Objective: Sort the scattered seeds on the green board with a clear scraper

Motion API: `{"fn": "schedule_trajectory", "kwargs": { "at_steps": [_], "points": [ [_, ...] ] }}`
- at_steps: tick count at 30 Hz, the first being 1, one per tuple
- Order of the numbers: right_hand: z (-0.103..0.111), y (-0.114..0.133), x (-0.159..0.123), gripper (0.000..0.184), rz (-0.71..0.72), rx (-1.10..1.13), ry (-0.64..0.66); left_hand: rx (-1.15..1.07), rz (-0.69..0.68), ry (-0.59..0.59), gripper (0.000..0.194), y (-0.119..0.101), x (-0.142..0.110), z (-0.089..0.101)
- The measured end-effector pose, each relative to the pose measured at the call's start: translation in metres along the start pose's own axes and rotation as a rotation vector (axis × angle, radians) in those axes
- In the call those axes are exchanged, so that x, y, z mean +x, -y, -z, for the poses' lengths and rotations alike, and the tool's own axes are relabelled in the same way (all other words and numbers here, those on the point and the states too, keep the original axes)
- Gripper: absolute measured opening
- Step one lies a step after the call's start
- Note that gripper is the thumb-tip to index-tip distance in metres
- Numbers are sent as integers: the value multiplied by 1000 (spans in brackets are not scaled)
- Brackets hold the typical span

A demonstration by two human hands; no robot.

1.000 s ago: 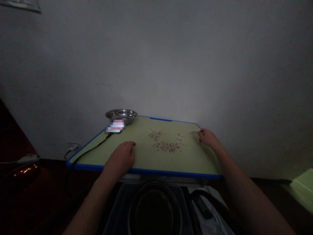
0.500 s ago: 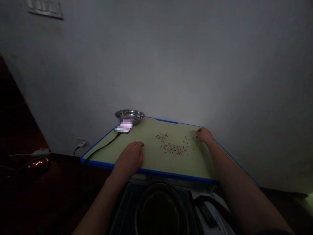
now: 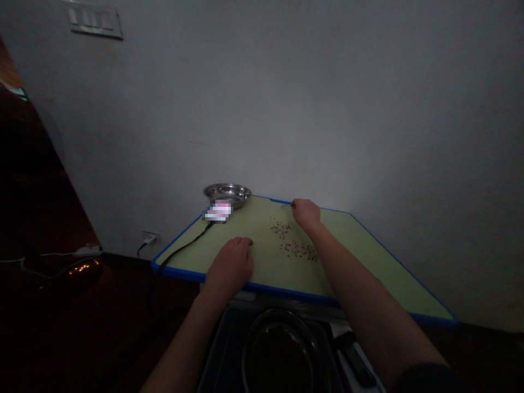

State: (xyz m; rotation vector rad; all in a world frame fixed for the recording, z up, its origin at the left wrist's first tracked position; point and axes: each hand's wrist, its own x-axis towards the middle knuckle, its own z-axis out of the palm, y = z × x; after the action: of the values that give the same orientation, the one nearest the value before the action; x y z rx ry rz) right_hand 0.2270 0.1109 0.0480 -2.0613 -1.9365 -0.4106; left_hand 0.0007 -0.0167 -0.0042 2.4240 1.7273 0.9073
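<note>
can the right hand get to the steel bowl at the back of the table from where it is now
Probably yes. The right hand rests near the table's far edge, and the steel bowl sits to its left at the back corner. Only bare green table lies between them; the scattered seeds lie nearer the person.

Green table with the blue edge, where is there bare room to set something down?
On the green blue-edged table, the right part beyond the right hand and forearm is bare. So is the strip between the black cable and left hand. The scattered small seeds crowd the middle; the steel bowl fills the far-left corner.
</note>
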Motion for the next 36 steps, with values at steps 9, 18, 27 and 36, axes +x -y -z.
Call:
{"fn": "schedule_trajectory", "kwargs": {
  "at_steps": [9, 18, 27, 36],
  "points": [
    [-10, 27, -11, 29, 199, -66, 87, 2, 12, 4, 32, -2, -2, 0],
    [13, 14, -37, 27, 442, -56, 122, -1, 7, 6, 31, -4, -2, 2],
    [19, -11, -33, 27, 311, -9, 44, -99, -37, -45, 33, 1, 1, 1],
    [20, -18, -35, 21, 206, 185, -75, -360, 95, 161, 32, -5, -66, 30]
  ]
}}
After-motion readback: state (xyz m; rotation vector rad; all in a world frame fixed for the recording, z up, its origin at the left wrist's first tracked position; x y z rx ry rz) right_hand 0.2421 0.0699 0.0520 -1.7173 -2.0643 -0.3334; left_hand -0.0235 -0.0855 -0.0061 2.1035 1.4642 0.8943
